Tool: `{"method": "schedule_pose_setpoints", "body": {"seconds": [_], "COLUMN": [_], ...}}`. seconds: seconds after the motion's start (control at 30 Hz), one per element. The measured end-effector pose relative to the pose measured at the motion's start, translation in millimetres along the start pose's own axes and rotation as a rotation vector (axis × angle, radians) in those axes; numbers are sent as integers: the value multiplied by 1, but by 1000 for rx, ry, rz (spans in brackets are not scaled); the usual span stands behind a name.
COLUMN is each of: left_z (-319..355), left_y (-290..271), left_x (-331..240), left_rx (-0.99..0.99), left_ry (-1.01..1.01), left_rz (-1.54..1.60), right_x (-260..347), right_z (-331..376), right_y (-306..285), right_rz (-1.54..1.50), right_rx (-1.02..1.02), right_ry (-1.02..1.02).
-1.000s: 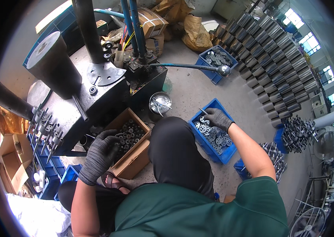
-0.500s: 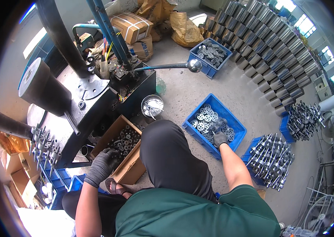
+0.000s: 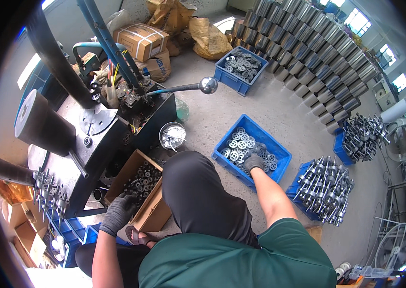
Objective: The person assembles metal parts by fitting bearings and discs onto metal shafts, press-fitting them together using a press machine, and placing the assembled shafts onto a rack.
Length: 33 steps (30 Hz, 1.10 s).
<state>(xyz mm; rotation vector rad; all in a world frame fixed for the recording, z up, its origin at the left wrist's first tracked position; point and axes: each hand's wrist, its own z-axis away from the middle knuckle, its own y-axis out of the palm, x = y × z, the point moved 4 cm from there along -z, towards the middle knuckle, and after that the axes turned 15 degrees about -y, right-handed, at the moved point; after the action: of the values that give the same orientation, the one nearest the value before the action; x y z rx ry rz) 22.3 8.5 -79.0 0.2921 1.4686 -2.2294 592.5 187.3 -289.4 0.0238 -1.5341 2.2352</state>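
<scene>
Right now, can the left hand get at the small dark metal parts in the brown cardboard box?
Probably yes. The gloved left hand is at the near edge of the open brown cardboard box, and the small dark metal parts lie uncovered just beyond its fingers, with nothing between them.

Single head-worn fisheye, looking steeply down over seated lap, floor and bins near, rim bent.

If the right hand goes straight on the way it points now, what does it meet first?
The right hand points down into the blue crate, so it would probably meet the round metal discs lying there first. It already seems to touch them, though depth is unclear.
</scene>
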Motion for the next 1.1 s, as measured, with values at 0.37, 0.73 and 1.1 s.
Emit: {"method": "schedule_pose_setpoints", "body": {"seconds": [0.37,0.73,1.1], "left_z": [-19,-16,-19], "left_y": [13,30,27], "left_x": [-9,8,11], "left_rx": [55,125,113], "left_ry": [7,-72,-24], "left_rz": [-30,-12,-81], "right_x": [-20,4,-49], "right_z": [-8,-1,-23], "right_y": [-2,-14,-14], "right_rz": [-261,-21,-98], "right_rx": [-173,-94,134], "right_ry": [311,226,44]}}
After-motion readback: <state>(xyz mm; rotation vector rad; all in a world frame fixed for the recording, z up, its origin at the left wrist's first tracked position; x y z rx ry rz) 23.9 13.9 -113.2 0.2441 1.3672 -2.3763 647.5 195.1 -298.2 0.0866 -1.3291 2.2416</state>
